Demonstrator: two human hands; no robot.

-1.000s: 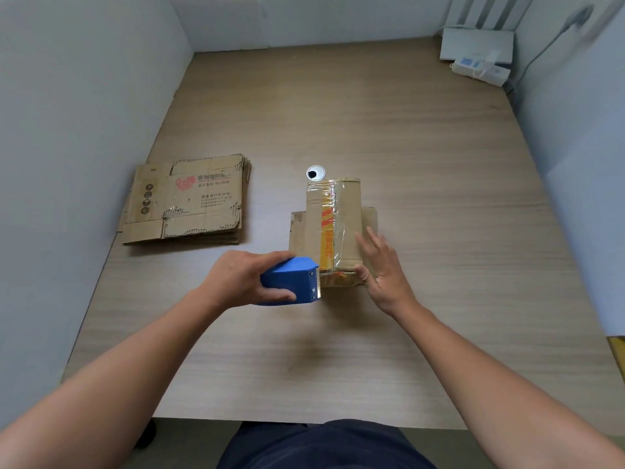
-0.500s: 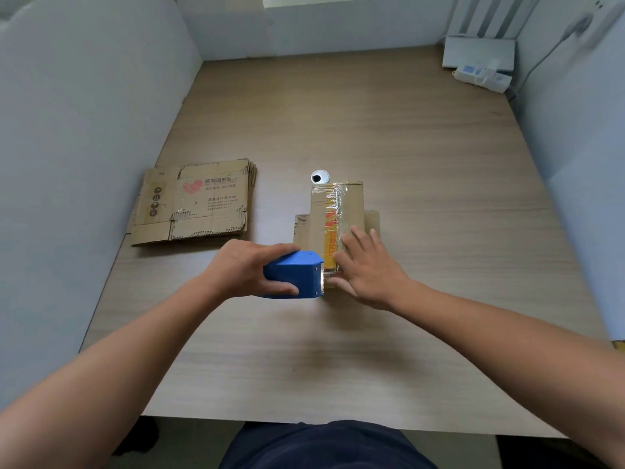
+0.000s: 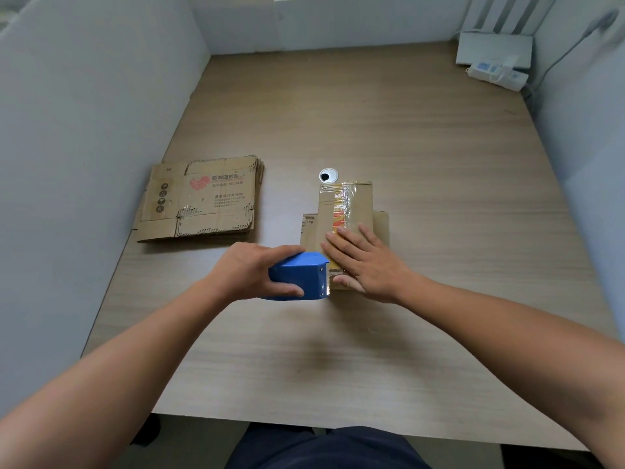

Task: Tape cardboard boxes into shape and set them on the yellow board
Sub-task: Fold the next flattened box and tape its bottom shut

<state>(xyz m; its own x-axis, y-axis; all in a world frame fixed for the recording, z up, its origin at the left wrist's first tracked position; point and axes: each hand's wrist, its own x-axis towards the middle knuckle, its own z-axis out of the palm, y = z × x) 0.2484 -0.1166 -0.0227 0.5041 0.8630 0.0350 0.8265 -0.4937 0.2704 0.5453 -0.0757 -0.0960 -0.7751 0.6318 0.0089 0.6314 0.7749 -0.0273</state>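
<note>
Roughly mid-table sits the landmark. The table is pale wood-grain laminate, matte, with grey partition walls on its left and far sides.

Left of the cardboard box, well apart from it: a stack of flattened cartons, brown corrugated, ragged edges, a red heart printed on the top sheet.

The box itself is rectangular and brown. Its top seam lies under glossy, wrinkled clear tape over a red-and-yellow strip, and flaps splay flat at its base.

Right hand lies on the box's near top, fingers straight and spread, pressing the tape.

Left hand, at the box's near-left corner, wraps thumb and fingers round a blue tape dispenser. It is smooth hard plastic, wedge-shaped, with its toothed end against the box.

Just behind the box: a round silver-rimmed grommet hole.
</note>
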